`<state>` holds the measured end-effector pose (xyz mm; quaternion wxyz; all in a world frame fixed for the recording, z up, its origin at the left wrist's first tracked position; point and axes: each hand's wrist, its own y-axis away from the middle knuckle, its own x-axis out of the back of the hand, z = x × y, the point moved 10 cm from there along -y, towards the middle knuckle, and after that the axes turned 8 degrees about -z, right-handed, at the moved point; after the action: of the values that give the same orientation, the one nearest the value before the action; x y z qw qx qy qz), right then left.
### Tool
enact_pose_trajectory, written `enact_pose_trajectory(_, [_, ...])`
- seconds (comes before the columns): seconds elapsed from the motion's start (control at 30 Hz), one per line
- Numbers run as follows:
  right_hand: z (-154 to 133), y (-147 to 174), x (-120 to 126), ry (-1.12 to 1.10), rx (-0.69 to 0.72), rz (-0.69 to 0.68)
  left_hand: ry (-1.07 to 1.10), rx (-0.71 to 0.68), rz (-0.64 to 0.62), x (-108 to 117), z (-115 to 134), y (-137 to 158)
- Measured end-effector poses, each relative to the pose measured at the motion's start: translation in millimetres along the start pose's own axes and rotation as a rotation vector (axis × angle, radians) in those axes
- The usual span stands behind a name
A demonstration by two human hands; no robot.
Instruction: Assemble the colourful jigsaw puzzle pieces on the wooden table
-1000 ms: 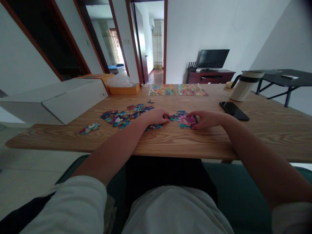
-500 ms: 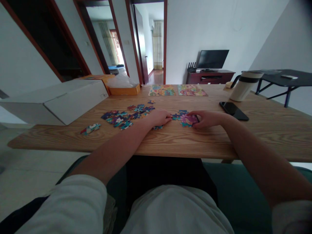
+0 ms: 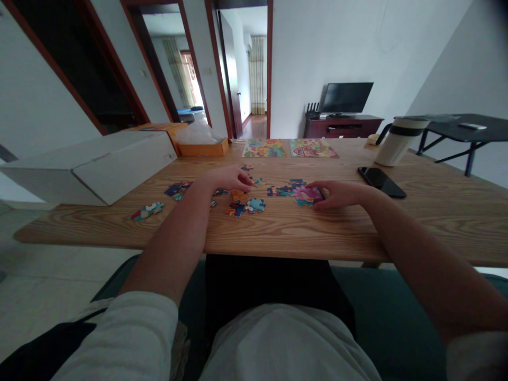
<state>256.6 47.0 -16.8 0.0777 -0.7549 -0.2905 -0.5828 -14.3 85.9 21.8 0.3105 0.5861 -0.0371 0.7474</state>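
My left hand [image 3: 228,179] hovers over the loose jigsaw pieces [image 3: 238,196], fingers loosely bent and slightly apart, with no piece visible in them. A light blue piece [image 3: 256,205] lies just in front of it. A small light piece [image 3: 259,182] is close to the fingertips. My right hand [image 3: 337,193] grips the right edge of a joined puzzle section [image 3: 305,194], thumb at the near side and fingers at the far side. Pink and teal colour that section, and a narrow strip of joined pieces [image 3: 279,191] extends from its left side.
Joined pieces [image 3: 147,210] lie at the left. A white box [image 3: 119,164] and an orange box tray [image 3: 204,148] with a plastic bag stand behind. Two picture sheets [image 3: 264,148] lie at the back. A phone [image 3: 381,182] and a tumbler [image 3: 400,142] are at right.
My left hand has left the puzzle section's left end and moved left over the loose pieces. A strip now shows joined there. My right hand has stayed in place.
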Motion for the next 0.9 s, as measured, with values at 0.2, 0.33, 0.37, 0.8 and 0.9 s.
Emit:
enact_pose_trajectory(0.2, [4.3,-2.7,-1.7,-0.040,-0.004,0.000,-0.026,-0.044,-0.160,-22.0,12.3,1.1])
enact_pose_trajectory(0.33, [7.9,-4.5,-3.0,-0.039,-0.006,0.002,-0.067,-0.057,-0.223,-36.7,27.3,-0.7])
enact_pose_trajectory(0.37, [8.2,-5.0,-3.3,-0.044,-0.004,0.004,-0.081,-0.047,-0.228,-38.9,29.2,-1.2])
enact_pose_trajectory(0.8, [4.0,-7.9,-4.2,-0.042,0.023,0.021,0.000,-0.080,-0.056,-17.5,18.3,-4.5])
enact_pose_trajectory(0.9, [4.9,-8.1,-4.9,-0.030,0.015,0.008,0.063,0.031,0.274,26.7,-13.6,8.7])
